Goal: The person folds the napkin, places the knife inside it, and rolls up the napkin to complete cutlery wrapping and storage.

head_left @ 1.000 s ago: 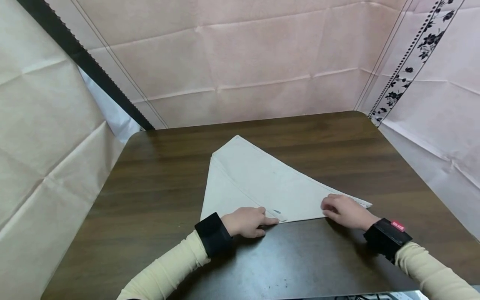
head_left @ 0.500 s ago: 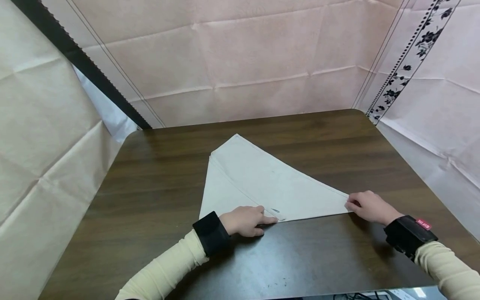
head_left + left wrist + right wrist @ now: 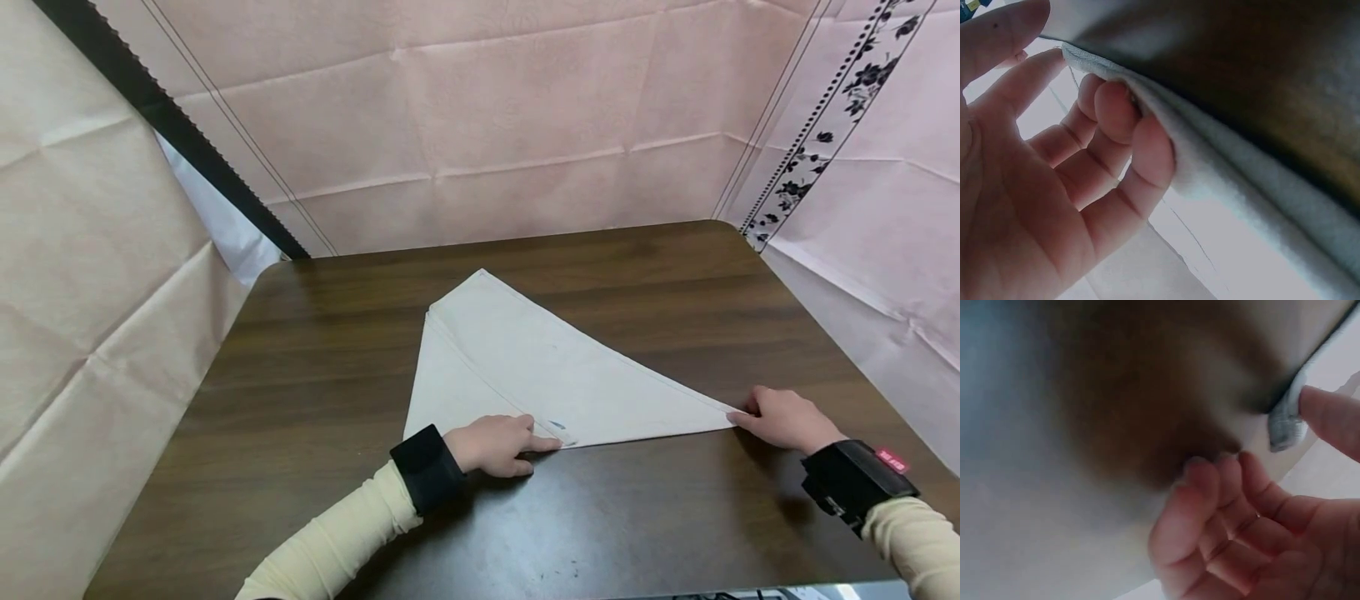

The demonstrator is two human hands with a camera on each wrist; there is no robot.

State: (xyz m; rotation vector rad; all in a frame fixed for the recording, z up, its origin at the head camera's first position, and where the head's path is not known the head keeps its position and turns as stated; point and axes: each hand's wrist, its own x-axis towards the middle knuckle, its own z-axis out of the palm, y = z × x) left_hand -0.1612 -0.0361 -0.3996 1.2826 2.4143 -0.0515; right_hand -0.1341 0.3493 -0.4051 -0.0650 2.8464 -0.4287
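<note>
A folded white cloth [image 3: 525, 358] lies flat on the brown table, tapering to a narrow point at the right. My left hand [image 3: 495, 446] rests at its near edge, with one straight finger on the cloth near a small dark mark and the other fingers bent. In the left wrist view, layered cloth [image 3: 1210, 162] runs past the left hand's curled fingertips [image 3: 1154, 150]. At the pointed end, my right hand [image 3: 787, 419] touches the tip with one extended digit. The right wrist view shows that digit against the cloth end [image 3: 1286, 428], its other fingers [image 3: 1188, 506] bent on the table.
The wood-grain table [image 3: 337, 358] has rounded far corners. Pale creased sheets [image 3: 525, 108] hang behind and at both sides, one with a black floral band [image 3: 825, 133]. Cables [image 3: 723, 595] show past the near edge at the bottom right.
My right hand has slid rightward along the cloth from its near edge to the pointed tip. The left hand stays in place, and the cloth lies much as before.
</note>
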